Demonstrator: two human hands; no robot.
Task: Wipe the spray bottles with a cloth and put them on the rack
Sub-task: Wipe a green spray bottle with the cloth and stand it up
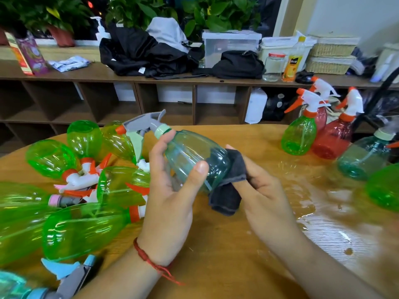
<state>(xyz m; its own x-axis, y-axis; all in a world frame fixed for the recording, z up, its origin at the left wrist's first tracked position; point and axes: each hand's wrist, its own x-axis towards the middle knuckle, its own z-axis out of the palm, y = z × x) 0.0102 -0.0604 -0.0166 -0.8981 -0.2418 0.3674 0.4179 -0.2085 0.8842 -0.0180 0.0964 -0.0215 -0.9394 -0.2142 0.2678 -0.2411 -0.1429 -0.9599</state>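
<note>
My left hand (170,190) grips a clear teal spray bottle (190,154) above the wooden table (226,244), its grey trigger head (142,124) pointing up and left. My right hand (263,190) holds a dark grey cloth (228,190) against the bottle's base. A heap of green spray bottles (82,229) lies on its side at the left. At the right stand a green bottle (299,134), a red bottle (333,137) and a teal bottle (364,156), all upright. No rack can be made out for certain.
Wet patches (302,190) shine on the table's right part. A blue-headed bottle (32,285) lies at the bottom left corner. Behind the table runs a brown shelf unit (133,76) with black bags, boxes, jars and potted plants on it.
</note>
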